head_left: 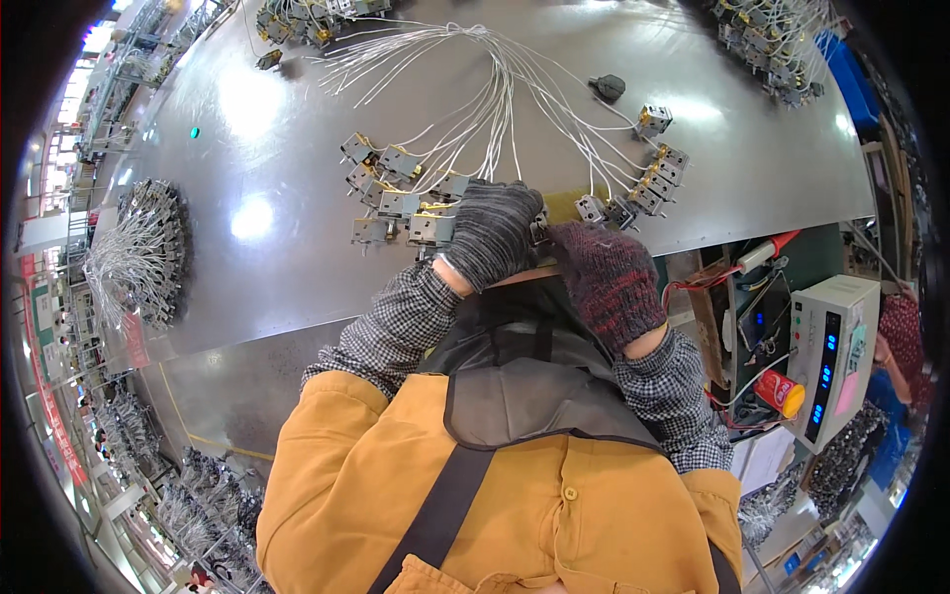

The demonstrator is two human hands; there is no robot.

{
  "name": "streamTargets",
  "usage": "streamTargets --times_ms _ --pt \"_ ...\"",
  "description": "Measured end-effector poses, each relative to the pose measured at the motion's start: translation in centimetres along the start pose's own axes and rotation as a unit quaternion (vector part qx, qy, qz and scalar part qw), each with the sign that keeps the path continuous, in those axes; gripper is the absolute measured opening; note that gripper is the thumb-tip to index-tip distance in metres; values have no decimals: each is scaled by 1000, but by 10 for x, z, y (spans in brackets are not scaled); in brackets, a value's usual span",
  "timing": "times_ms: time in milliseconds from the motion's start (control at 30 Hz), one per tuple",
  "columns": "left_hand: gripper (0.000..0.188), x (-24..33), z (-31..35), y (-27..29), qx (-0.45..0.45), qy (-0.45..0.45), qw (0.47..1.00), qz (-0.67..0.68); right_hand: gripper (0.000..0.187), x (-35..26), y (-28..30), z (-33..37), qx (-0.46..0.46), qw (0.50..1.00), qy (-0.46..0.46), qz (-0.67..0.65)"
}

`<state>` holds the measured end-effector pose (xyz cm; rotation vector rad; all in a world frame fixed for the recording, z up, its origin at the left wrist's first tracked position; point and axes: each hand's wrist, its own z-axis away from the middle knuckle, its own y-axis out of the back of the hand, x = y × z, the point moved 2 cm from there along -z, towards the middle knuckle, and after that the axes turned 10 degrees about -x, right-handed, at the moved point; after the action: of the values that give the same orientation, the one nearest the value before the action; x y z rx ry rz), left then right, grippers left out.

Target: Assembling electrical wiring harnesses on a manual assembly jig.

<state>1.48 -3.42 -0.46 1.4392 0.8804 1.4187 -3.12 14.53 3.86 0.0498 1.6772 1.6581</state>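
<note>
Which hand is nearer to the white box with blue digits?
Right. The right hand is left of the white box; the left hand is farther left, beside grey metal parts.

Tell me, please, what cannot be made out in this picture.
Head view: the metal part between the left hand and right hand, mostly hidden by them.
Head view: the top-left metal pile, cut off by the upper edge.
Head view: the person in red, cut off by the dark rim.

The shiny metal table carries boxy metal parts, white wires — and a green disc.
</note>
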Motion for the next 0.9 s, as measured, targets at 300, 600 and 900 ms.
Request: streamTargets --times_ms 300,600,900 --pt "61 1 1 3 -47 16 999 0 21 5 2 -1 15 998 -3 -56" --pt "72 -44 67 74 -101 100 989 -50 23 9 -10 6 13 969 20 -245" --pt "52 -35 66 55 25 71 985 154 23 23 -26 14 48 982 38 -179"
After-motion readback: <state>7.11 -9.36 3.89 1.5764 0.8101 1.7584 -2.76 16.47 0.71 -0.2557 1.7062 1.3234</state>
